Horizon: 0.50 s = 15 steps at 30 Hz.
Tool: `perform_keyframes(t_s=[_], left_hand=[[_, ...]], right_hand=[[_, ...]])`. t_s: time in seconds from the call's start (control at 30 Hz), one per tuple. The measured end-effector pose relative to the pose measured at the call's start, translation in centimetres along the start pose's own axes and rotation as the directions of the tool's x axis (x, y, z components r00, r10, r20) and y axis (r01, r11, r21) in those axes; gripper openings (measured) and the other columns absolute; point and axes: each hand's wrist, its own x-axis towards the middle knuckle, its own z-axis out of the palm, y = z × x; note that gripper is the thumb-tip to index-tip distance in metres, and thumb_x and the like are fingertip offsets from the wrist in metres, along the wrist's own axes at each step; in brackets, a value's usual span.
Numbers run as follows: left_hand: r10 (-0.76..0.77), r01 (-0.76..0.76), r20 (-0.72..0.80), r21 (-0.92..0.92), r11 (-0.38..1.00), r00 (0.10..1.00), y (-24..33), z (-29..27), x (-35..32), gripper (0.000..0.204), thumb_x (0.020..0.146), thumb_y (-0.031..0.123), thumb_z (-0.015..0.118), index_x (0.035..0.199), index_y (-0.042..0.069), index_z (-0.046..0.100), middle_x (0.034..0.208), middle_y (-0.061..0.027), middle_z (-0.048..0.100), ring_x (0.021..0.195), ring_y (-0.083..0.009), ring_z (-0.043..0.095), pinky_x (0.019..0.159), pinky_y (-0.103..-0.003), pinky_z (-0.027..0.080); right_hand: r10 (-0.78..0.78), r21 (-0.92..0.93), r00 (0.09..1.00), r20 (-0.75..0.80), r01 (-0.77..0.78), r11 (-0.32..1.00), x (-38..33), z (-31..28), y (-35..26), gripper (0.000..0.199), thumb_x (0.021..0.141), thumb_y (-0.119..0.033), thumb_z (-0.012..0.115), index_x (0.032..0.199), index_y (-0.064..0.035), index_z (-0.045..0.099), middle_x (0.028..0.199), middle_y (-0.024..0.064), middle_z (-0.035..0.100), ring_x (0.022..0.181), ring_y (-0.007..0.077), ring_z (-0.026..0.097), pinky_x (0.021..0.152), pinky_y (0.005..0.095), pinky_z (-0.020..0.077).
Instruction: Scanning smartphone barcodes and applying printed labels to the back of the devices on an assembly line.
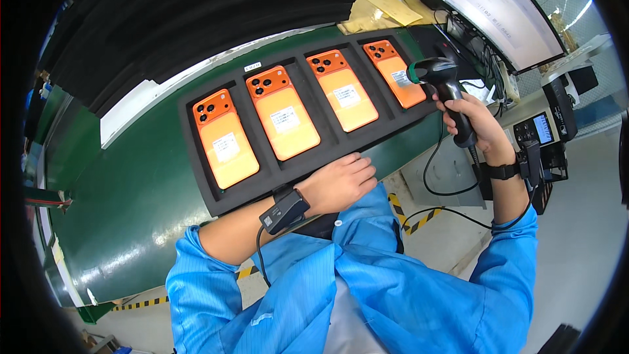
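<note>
Head view bends every straight edge near its rim, and its corners go black, so much of the surroundings is lost. The scanner's cable (438, 177) drops from the grip and loops below the right wrist, then slips out of sight behind the blue sleeve (511, 269). The white labels on the phones are too small to make out. The monitor (498, 6) at upper right is cut off by the rim.

A green conveyor belt (131, 203) carries a black foam tray (196, 177) with four compartments, each holding one orange phone lying back side up, camera cluster at the far end. Yellowish paper sheets (383, 6) lie beyond the tray's far right end, and a small device with a lit screen (540, 130) stands to the right of the right hand. Both wrists wear black strapped devices.

The left hand (341, 182) rests palm down with loosely curled fingers on the tray's near edge, below the gap between the second and third phones, gripping nothing. The right hand (475, 124) is clenched around the handle of a black barcode scanner (442, 82), held upright just above the tray's right end. Its head points left toward the rightmost phone (395, 72), and its handle runs down and to the right into the fist. Each phone's long axis runs from near to far across the tray.
</note>
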Motion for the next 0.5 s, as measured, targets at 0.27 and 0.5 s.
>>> perform_keyframes(t_s=[0.27,0.5], left_hand=[[-0.038,0.039,0.037,-0.05,0.998,0.999,0.1,0.2,-0.5,0.025,0.078,0.017,0.06,0.101,0.008,0.061,0.105,-0.0079,0.059,0.106,-0.0234,0.055,0.097,-0.035,0.042],[-0.033,0.034,0.029,-0.031,0.999,0.999,0.4,-0.7,0.1,0.029,0.079,0.018,0.062,0.106,0.008,0.063,0.106,-0.0063,0.059,0.11,-0.0227,0.055,0.099,-0.035,0.041]], right_hand=[[0.075,0.233,0.946,0.314,-0.154,0.96,-0.9,6.8,1.4,0.031,0.095,-0.023,0.056,0.12,-0.0053,0.052,0.085,0.0019,0.054,0.056,0.0071,0.047,0.048,0.0221,0.0391],[0.132,0.268,0.953,0.272,-0.207,0.941,-1.1,9.4,1.2,0.026,0.095,-0.024,0.058,0.111,-0.0041,0.051,0.09,0.004,0.057,0.061,0.0104,0.054,0.05,0.0253,0.0443]])
